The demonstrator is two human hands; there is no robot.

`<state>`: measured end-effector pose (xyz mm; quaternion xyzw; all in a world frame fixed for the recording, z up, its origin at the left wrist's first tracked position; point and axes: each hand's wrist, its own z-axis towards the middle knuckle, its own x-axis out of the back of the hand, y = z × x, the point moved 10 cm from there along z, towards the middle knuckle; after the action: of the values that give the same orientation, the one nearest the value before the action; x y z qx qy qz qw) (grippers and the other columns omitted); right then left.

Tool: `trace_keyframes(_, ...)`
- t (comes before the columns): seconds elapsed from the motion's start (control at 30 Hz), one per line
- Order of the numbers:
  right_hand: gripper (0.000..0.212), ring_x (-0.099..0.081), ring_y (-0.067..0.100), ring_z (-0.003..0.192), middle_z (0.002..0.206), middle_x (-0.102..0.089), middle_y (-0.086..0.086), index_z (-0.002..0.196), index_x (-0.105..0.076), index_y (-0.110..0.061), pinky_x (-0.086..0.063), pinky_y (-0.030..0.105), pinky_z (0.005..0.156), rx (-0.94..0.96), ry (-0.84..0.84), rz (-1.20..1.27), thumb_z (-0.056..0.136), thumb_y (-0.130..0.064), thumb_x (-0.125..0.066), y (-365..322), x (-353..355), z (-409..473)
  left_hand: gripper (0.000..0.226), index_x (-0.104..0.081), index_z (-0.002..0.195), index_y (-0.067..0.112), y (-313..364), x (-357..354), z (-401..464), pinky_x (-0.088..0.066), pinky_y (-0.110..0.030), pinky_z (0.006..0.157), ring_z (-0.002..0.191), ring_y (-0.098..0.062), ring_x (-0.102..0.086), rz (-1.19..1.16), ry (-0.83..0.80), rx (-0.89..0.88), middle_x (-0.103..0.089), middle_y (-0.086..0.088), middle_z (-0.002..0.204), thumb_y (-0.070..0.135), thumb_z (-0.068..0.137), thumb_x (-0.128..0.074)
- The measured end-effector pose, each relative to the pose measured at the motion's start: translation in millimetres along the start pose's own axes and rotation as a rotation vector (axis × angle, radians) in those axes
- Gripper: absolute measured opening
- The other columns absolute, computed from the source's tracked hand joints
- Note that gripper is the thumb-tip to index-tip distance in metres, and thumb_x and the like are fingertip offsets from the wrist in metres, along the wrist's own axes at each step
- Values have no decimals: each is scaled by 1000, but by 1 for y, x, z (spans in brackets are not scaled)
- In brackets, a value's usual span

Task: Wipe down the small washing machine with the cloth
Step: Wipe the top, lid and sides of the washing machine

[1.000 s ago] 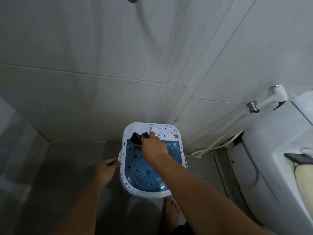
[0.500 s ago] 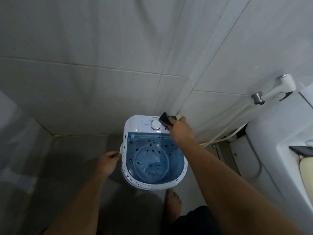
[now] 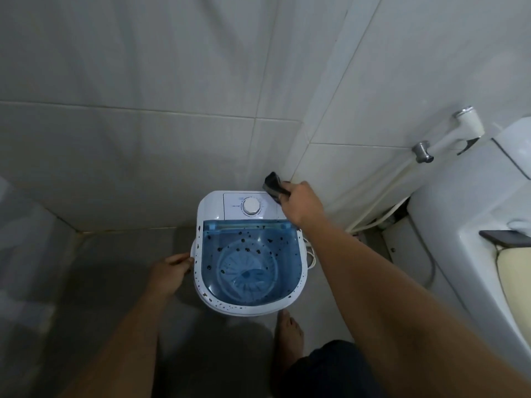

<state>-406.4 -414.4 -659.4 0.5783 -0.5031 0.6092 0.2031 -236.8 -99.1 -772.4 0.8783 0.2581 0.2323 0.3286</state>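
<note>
A small white washing machine (image 3: 211, 209) stands on the floor in the tiled corner. Its clear blue lid (image 3: 253, 265) and white rim carry several dark spots, and a white dial (image 3: 250, 206) sits on the back panel. My right hand (image 3: 301, 206) grips a dark cloth (image 3: 273, 185) at the machine's back right corner, over the edge of the panel. My left hand (image 3: 169, 272) holds the machine's left side with curled fingers.
A white toilet (image 3: 474, 225) fills the right side, with a spray hose (image 3: 385, 191) on the wall beside it. Tiled walls close in behind the machine. My bare foot (image 3: 290, 328) stands just in front of it on the grey floor.
My right hand has swept the cloth from the panel's left, past the dial, to the back right corner. My left hand has stayed on the machine's left side.
</note>
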Motion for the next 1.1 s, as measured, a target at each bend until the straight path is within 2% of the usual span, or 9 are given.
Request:
trace_keyframes(0.07,44,-60,37,100,124,-44,15,146,-49,-27,-54,45,89,24,-24,-132,101,-24,-48,-8,-18,-5,31,-68,123,12,1,-2,-1,-50,-46,102,104,-25,-69,-10,-11,-2,-73,-12,116,18,93,-66)
trace_keyframes(0.17,48,-54,36,100,125,-40,15,151,-38,-26,-53,46,83,53,38,-176,103,-24,-44,-8,-32,-22,29,-68,122,13,0,-3,0,-52,-44,98,105,-24,-68,-39,-4,5,-72,-10,113,17,93,-65)
trace_keyframes(0.33,48,-58,31,93,123,-47,12,149,-45,-31,-60,45,66,358,110,-257,101,-32,-50,9,-33,-56,27,-68,121,14,-3,-4,2,-52,-44,94,108,-26,-66,-72,0,21,-71,-8,107,17,94,-65)
trace_keyframes(0.5,45,-56,35,101,123,-47,14,146,-48,-26,-56,46,82,118,230,-65,101,-28,-50,23,-4,-23,28,-67,122,15,-4,-5,2,-51,-46,98,107,-24,-66,-64,-15,20,-71,-7,111,17,95,-63)
trace_keyframes(0.63,48,-49,34,108,129,-43,14,152,-40,-28,-53,49,88,133,111,-152,104,-31,-44,-2,-24,-15,28,-67,122,15,-3,-5,3,-50,-46,99,108,-25,-65,-65,-3,21,-70,-8,114,16,95,-62)
trace_keyframes(0.73,49,-48,34,110,129,-43,14,154,-37,-28,-53,48,88,63,122,-132,105,-30,-43,9,-30,-15,26,-68,121,15,-5,-4,4,-51,-46,99,111,-27,-65,-76,4,30,-71,-10,115,16,95,-63)
trace_keyframes(0.93,42,-53,38,113,124,-48,16,142,-53,-24,-50,44,92,-202,124,-131,101,-19,-45,59,6,7,31,-66,125,12,-1,-3,1,-51,-44,96,113,-26,-64,-99,35,16,-69,-10,115,16,94,-64)
trace_keyframes(1.03,45,-54,35,106,121,-49,14,148,-45,-33,-53,46,91,-5,122,-75,104,-27,-43,42,6,1,29,-67,123,13,-2,-3,2,-51,-45,97,114,-27,-64,-96,30,28,-70,-10,115,16,94,-64)
trace_keyframes(1.1,46,-54,32,104,124,-49,13,150,-42,-32,-54,47,89,171,70,-117,104,-31,-45,30,-15,-19,28,-68,121,13,-2,-3,2,-51,-44,95,112,-28,-65,-106,28,31,-71,-11,112,17,93,-66)
